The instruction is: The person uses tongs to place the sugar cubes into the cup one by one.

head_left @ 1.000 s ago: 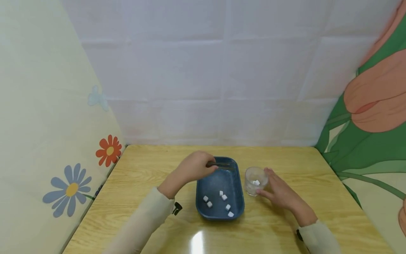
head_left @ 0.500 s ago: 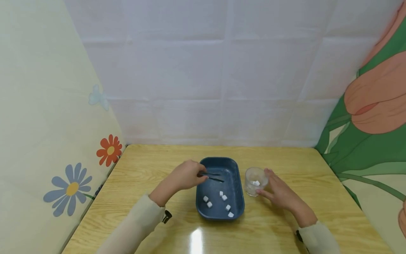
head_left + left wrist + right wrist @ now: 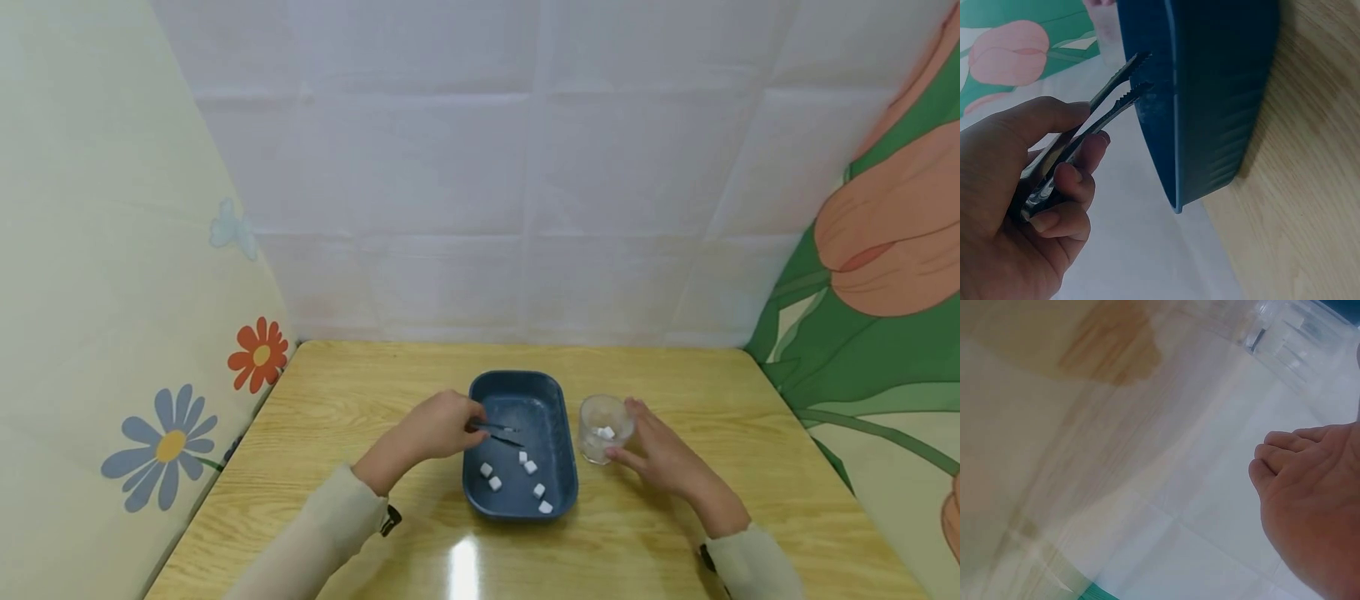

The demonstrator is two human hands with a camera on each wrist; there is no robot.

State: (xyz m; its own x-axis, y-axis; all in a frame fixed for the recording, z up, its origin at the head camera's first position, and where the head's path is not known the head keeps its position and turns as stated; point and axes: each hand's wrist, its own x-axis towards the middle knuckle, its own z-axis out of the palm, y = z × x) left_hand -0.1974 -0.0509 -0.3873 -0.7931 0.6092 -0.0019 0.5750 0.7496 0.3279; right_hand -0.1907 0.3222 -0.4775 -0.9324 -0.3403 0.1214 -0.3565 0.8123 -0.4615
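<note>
My left hand [image 3: 438, 427] grips small metal tongs [image 3: 1109, 87] with serrated tips, over the left side of a dark blue tray [image 3: 517, 400]. The tongs' tips stand apart with nothing between them. Several white cubes [image 3: 495, 483] lie in the tray's near half, just nearer than the tips. To the right of the tray stands a clear glass [image 3: 595, 451], with some white cubes [image 3: 605, 432] inside; I cannot tell how many. My right hand [image 3: 663, 454] holds the glass from its right side, thumb in front and fingers behind. The right wrist view shows the glass only in part.
Everything stands on a wood-grain table [image 3: 360, 383]. A white sheet [image 3: 450, 275] hangs behind its far edge. Flower-patterned cloths border the left and right sides.
My left hand has come back toward me and to the left with the tongs, from the tray's far part to nearer the cubes. The right hand and glass stay put.
</note>
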